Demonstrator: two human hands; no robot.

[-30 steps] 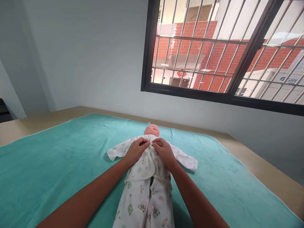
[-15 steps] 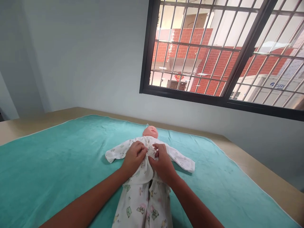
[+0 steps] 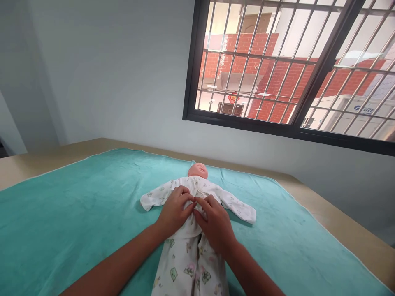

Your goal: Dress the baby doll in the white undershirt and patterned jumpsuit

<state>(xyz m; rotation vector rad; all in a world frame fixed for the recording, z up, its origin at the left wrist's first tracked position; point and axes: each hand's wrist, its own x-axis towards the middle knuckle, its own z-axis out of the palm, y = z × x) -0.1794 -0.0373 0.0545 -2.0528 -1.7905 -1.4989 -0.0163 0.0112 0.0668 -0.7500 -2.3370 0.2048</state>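
A baby doll (image 3: pixel 198 170) lies on its back with its head at the far end. It wears a white printed baby shirt (image 3: pixel 189 228), whose sleeves spread out to both sides, and white printed pants (image 3: pixel 182 269). My left hand (image 3: pixel 175 209) is closed, its thumb and fingertips pinching the shirt front at mid-chest. From the other side my right hand (image 3: pixel 215 222) pinches the same spot, index finger and thumb close to the left fingertips. What exactly lies between the fingertips is too small to make out.
A turquoise blanket (image 3: pixel 92 209) is spread under the doll on a light wooden table (image 3: pixel 294 185). Behind the table's far edge rise a grey wall (image 3: pixel 117 74) and a barred window with a dark frame (image 3: pixel 247 124).
Both hands have come closer together and slightly lower on the shirt front. The right hand has left the loose fabric near the collar, and its fingertips now meet the left ones.
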